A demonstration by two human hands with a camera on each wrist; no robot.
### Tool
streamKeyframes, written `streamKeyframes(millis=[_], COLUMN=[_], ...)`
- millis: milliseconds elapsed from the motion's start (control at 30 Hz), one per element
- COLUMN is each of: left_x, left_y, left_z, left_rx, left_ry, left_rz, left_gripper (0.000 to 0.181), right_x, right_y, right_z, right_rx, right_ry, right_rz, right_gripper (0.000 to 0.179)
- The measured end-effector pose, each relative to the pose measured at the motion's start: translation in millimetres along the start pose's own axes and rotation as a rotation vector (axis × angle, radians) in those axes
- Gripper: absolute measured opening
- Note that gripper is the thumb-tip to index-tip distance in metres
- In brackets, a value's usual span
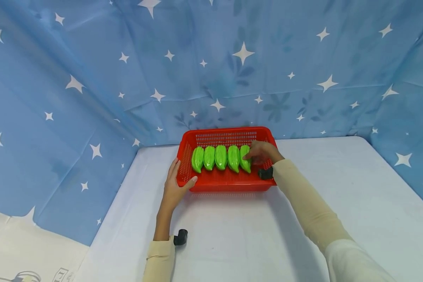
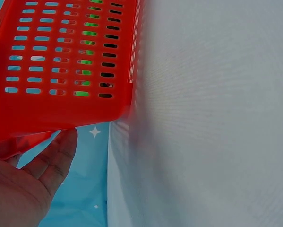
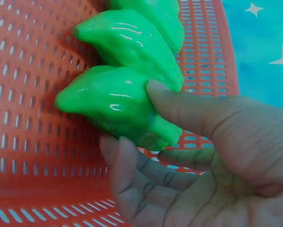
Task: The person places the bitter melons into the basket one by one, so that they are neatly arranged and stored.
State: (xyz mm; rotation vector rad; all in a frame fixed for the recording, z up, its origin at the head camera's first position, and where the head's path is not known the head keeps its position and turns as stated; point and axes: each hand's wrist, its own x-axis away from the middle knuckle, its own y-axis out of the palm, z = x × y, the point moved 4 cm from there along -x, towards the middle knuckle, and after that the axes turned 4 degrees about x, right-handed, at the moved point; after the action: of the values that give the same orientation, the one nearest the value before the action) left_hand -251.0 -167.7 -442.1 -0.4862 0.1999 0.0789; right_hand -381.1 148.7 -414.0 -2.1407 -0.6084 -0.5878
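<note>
Five-like shapes aside, several glossy green bitter melons (image 1: 221, 157) stand in a row inside a red plastic basket (image 1: 229, 182), pointed ends toward me. My right hand (image 1: 263, 152) reaches into the basket and grips the rightmost bitter melon (image 3: 115, 97). Its thumb (image 3: 172, 101) presses on the upper side, and the fingers curl around the underside. At the basket's front left corner, my left hand (image 1: 174, 192) holds the rim, thumb over the front edge and fingers along the left side. In the left wrist view, the left fingers (image 2: 58, 158) meet the rim beside the slotted wall.
The basket stands on a white-covered table (image 1: 225, 235), close to a blue curtain (image 1: 204, 78) with white stars behind it. A small black wrist device (image 1: 181, 237) sits on the left forearm, another (image 1: 266, 173) at the right wrist.
</note>
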Motion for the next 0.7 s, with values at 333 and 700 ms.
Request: streamKeyframes(millis=[333,700], left_x=[-0.6,-3.6], left_y=[0.7,1.0], left_z=[-2.1,-4.3], left_rx=[-0.005,-0.008], left_ry=[0.008,0.012], left_rz=[0.003,0.01], left_gripper=[0.091,0.091], right_x=[-4.9,-8.5], right_y=[2.8,2.7], right_z=[1.2,-1.1], right_rx=[-0.032,-0.036], right_ry=[0.044,0.078], right_rz=[0.025,0.028], right_gripper=[0.041,0.047])
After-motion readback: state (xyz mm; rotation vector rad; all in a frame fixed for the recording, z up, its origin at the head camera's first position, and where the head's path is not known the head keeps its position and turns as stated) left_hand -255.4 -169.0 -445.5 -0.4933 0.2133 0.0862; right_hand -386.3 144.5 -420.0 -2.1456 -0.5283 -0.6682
